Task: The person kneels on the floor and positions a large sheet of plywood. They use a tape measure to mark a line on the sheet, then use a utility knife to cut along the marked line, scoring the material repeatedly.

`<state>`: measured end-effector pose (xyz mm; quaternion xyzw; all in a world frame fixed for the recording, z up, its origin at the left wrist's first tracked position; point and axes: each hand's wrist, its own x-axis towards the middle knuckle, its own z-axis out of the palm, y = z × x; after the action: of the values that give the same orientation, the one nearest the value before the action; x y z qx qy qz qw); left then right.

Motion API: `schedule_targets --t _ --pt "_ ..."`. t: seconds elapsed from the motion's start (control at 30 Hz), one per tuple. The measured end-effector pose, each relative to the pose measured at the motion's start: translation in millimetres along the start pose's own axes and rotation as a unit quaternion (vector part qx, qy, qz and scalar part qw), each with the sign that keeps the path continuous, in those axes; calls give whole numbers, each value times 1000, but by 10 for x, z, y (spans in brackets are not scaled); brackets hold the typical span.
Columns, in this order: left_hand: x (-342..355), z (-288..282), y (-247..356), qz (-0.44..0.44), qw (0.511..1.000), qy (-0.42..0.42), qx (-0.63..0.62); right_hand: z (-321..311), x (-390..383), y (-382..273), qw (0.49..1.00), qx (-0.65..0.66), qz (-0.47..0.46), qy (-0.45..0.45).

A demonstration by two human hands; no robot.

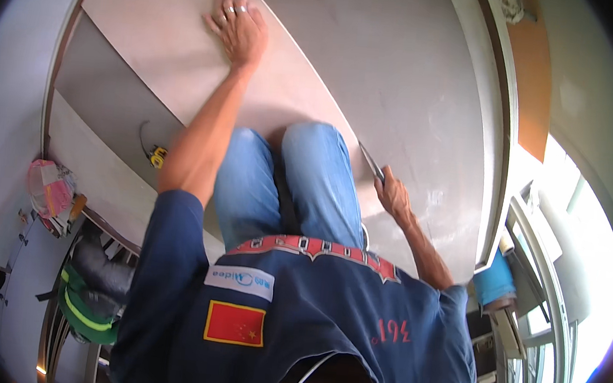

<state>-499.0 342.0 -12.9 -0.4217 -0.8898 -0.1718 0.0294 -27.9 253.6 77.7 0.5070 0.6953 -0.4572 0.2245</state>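
1. The gray board (419,92) spread under the work, past the right hand (392,194) on its outer side; too deep a stroke would probably have scored it.
2. The light sheet (288,79) lay on that board beneath the left hand (242,34), its long edge passing just beside the right. Good work here called for keeping it flat, with no creeping.
3. The jeans-clad knees (318,148) rested on the sheet, nearer the body than the left hand. Their weight likely helped pin it, but the right knee sat near the blade, so strokes seemed safest aimed away from it.
4. The left hand was spread flat, well apart from the blade; even pressure suited it.
5. The right hand was wrapped around the handle of the knife (372,162), whose tip pointed forward beside the edge. Contact could not be told; light, steady strokes seemed best.
6. An orange-brown panel (532,73) stood ahead and right of the right hand; a green-and-black bag (89,307), pink bundle (50,189) and yellow tape measure (157,156) lay behind and left of the left. None seemed to block the knife.
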Motion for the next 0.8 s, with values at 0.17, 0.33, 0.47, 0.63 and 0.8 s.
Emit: schedule_targets --t 0.17,0.33,0.47,0.63,0.8 --pt "-3 -40 32 -2 1000 -11 3 -393 908 -1161 996 59 -46 46" --pt "-8 -36 40 0 1000 -2 -9 -807 2263 -2632 976 56 -172 120" --pt "9 -69 53 -6 1000 0 -23 -764 2664 -2938 969 27 -210 125" --pt "4 -192 125 27 999 12 36 -681 2355 -2507 978 -14 -181 101" --pt "14 -166 95 7 1000 0 4 -313 568 -890 994 -78 58 -41"
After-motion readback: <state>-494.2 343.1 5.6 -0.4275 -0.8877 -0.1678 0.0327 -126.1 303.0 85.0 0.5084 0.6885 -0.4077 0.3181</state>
